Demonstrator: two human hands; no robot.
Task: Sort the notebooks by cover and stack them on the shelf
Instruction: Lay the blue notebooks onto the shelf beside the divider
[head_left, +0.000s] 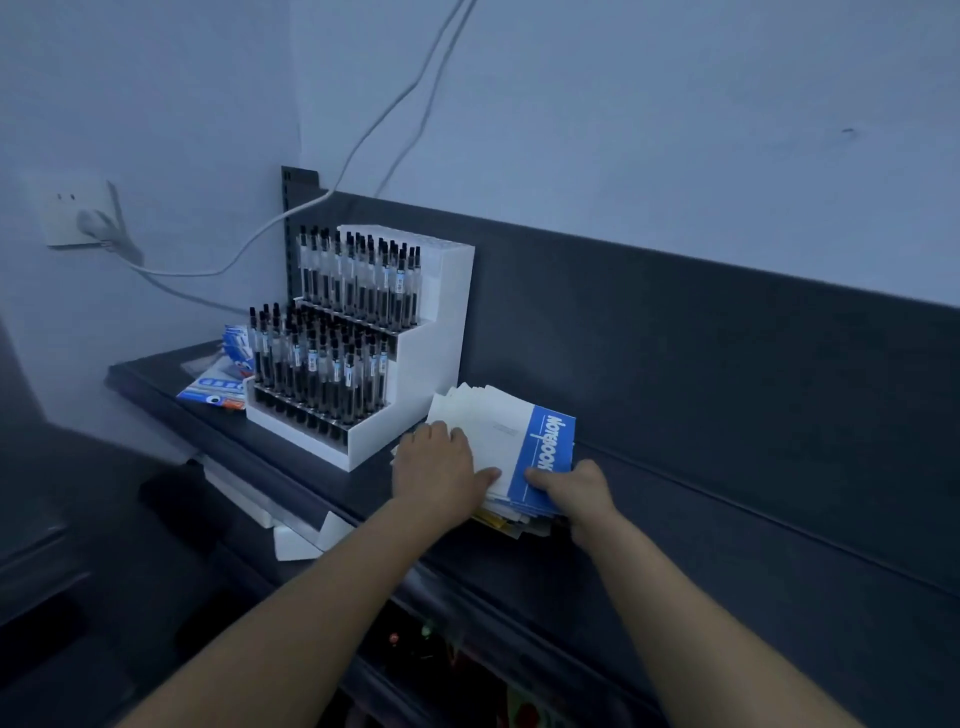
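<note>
A stack of notebooks (506, 441) lies on the dark shelf (675, 519), just right of the pen display. The top notebook has a white cover with a blue band marked NOTEBOOK. My left hand (441, 465) lies over the stack's left side, fingers spread on the white cover and thumb pointing right. My right hand (576, 493) grips the stack's near right corner, thumb on the blue band and fingers curled under the edge. Yellow and white edges of lower notebooks stick out below my hands.
A white tiered display (358, 353) full of black pens stands left of the stack. Blue packets (218, 379) lie at the shelf's far left end. A wall socket (78, 213) with white cables is on the left wall. The dark back panel (727, 364) rises behind.
</note>
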